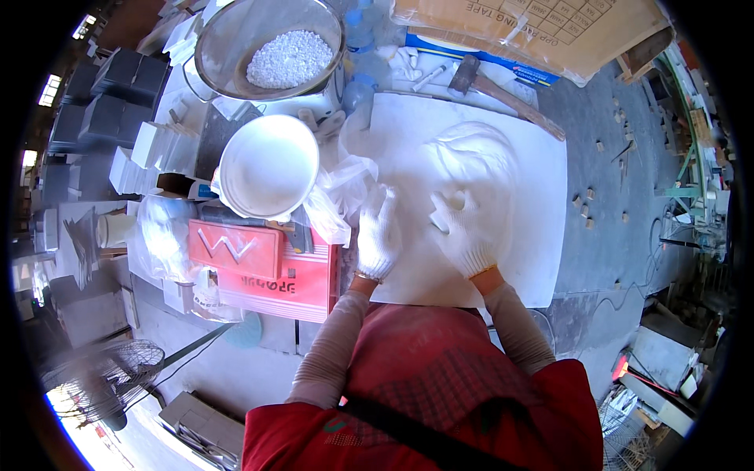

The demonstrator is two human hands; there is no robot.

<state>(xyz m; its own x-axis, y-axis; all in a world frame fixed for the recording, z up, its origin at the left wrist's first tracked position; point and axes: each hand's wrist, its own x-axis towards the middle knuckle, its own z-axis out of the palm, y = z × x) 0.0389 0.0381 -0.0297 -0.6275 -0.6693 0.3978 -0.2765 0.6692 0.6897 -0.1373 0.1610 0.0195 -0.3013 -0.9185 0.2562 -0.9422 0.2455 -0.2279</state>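
In front of me lies a broad white sheet or board (542,196), with a heap of smooth, folded-looking white material (475,149) on its far part; I cannot tell what that material is. My right hand (463,228), in a white knitted glove, rests on the board just nearer than the heap, its fingers apart and partly lost against the white. My left hand (380,231), gloved the same way, lies along the board's left side with fingers stretched forward. Beside it is a crumpled clear plastic bag (342,192). No held object shows in either hand.
A white bucket (269,166) stands left, behind a red box (275,286). Farther back is a metal basin (216,55) with white granules. A hammer (510,102) lies at the board's far edge, before a cardboard box (542,31). A fan (102,377) stands lower left.
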